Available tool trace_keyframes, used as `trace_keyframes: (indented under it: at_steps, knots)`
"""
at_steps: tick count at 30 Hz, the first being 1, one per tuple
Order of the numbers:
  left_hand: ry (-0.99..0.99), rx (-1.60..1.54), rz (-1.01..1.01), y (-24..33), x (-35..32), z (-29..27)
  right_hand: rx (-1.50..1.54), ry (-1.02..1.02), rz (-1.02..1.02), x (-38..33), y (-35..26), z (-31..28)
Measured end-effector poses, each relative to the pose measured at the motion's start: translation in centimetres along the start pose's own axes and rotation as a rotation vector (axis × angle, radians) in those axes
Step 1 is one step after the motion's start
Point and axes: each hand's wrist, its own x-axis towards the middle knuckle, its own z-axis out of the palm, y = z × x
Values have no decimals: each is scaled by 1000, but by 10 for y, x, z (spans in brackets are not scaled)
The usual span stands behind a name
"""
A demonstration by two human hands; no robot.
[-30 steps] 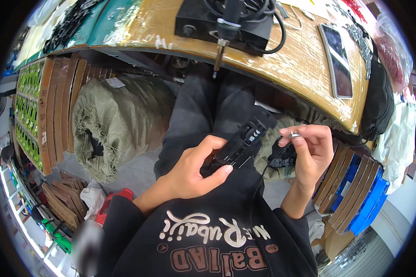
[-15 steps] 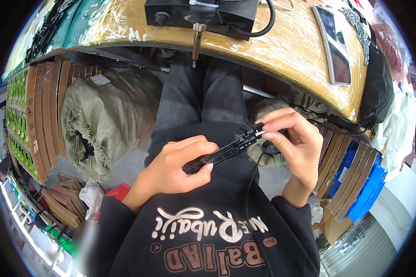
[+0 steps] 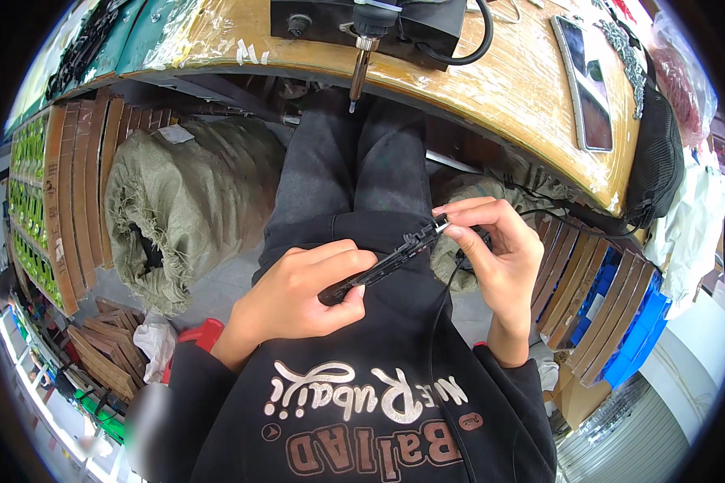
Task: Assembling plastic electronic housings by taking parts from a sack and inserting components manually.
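My left hand is closed around the rear end of a long, narrow black plastic device, which lies slanted above my lap. Small raised black pieces stand out along its upper side, toward the right-hand end. There, the thumb and fingertips of my right hand pinch a small part, pale on one side and black on the other. It sits right against the device's tip; whether it is fixed to it I cannot tell. A thin black cord runs down over my black sweatshirt.
Over my knees, an upright screwdriver-like tool hangs in front of a black box on the wooden bench. A phone lies at the right. A woven sack and stacked cardboard-edged trays stand left, more trays right.
My right hand has shifted slightly left and down, its pinch still at the device's tip. The device has turned a little. The bench and hanging tool appear slightly farther right.
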Motion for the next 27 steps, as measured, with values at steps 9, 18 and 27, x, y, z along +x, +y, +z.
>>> trace_keyframes:
  at_steps: [9,18,27]
  knots:
    - [-29,17,0,-2,-1,-2,-63,55,-115,-5,11,6]
    - [-78,121,-14,-4,0,-5,10,-25,135,0,11,5]
    - [-74,95,-18,-8,-1,-4,-57,-75,67,6,9,-1]
